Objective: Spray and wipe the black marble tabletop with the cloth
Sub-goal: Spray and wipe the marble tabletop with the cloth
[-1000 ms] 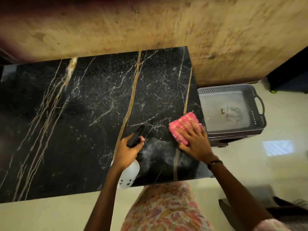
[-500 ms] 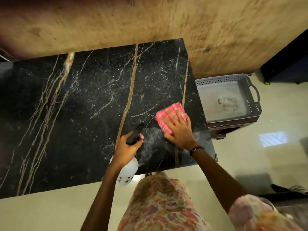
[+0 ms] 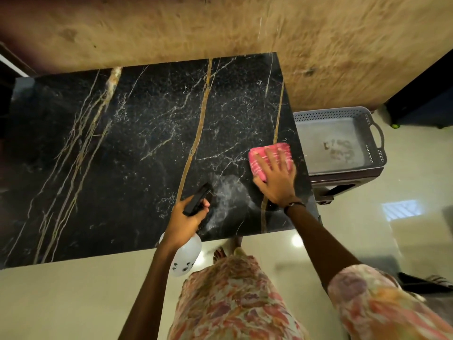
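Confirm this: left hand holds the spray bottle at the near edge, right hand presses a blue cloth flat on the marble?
Not quite. The cloth is pink, not blue, as the head view shows. The left hand does hold the spray bottle, and the right hand presses flat on the black marble tabletop.

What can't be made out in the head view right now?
- Spray bottle: nozzle and trigger hidden by the left hand.
- Pink cloth: near half covered by the right hand; fingers motion-blurred.
- Marble tabletop: left end cut off by the frame edge.
- Grey basket: marks inside too faint to identify.

head-worn view, steeply downward, close over tabletop (image 3: pixel 137 153)
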